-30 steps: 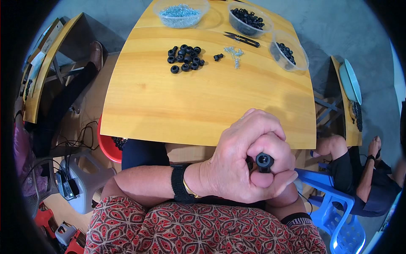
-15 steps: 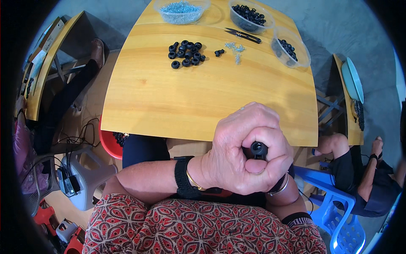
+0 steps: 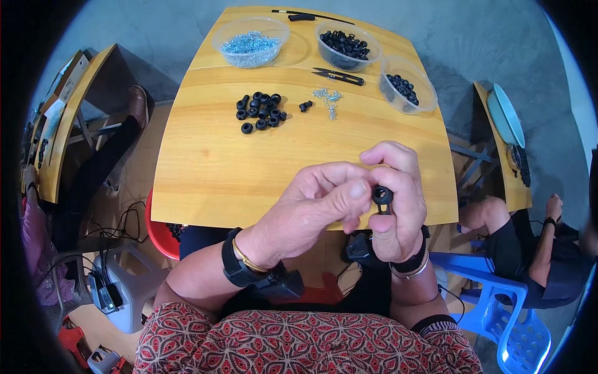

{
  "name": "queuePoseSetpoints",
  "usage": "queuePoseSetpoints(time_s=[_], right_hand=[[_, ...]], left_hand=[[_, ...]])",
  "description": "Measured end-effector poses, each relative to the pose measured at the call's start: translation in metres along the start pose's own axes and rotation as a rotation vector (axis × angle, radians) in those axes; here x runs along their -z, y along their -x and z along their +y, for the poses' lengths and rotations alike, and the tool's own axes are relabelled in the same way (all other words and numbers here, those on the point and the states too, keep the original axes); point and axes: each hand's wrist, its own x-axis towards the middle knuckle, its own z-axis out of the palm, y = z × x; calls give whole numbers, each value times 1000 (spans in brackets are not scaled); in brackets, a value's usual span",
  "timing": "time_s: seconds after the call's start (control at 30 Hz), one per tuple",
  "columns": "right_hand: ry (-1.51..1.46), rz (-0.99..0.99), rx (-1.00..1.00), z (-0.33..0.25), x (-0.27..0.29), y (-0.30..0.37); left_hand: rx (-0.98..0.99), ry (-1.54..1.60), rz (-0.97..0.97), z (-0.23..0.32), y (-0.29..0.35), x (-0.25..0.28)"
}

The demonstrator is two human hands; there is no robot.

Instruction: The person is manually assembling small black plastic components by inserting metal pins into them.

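Between the thumb and curled forefinger of my right hand (image 3: pixel 402 209) is a round black plastic cord lock (image 3: pixel 382 196), its hole facing up and a slotted stem below. Just left of it, my left hand (image 3: pixel 321 202) has its thumb stretched out and its fingers loosely bent. Its fingertips come close to the right forefinger, and I see nothing held in it. On the table (image 3: pixel 218 174) lies a cluster of similar black cord lock pieces (image 3: pixel 261 112). A small black piece (image 3: pixel 305 106) and scattered silvery bits (image 3: pixel 329 98), perhaps springs, lie right of the cluster.
Clear bowls stand at the back: one with bluish-silver bits (image 3: pixel 249 43), two with black parts (image 3: pixel 344 45) (image 3: pixel 402 88). Black thread snips (image 3: pixel 338 76) lie before them. A red basin (image 3: pixel 160 227) sits below the table's left edge. A blue chair (image 3: pixel 492 283) and another person (image 3: pixel 548 249) are at right.
My left hand has come off the right hand, which it was wrapped around, and moved left. The cord lock stays in my right hand, now more exposed. The view has shifted, showing more of the table's back.
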Motion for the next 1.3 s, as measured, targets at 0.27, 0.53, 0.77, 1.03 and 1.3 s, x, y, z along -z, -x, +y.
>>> queuePoseSetpoints(time_s=[0.27, 0.53, 0.77, 1.03, 1.3], right_hand=[[-65, -63, -11, 4, -12, 4], [-153, -126, -124, 7, -16, 5], [-43, -39, -65, 10, -14, 5], [-113, 45, 14, 11, -19, 3], [-221, 86, 45, 19, -30, 20]], left_hand=[[233, 246, 70, 1, 1, -6], [127, 181, 104, -8, 0, 2], [309, 299, 227, 5, -2, -3], [-193, -483, 17, -12, -2, 0], [-332, -259, -29, -24, -11, -12]])
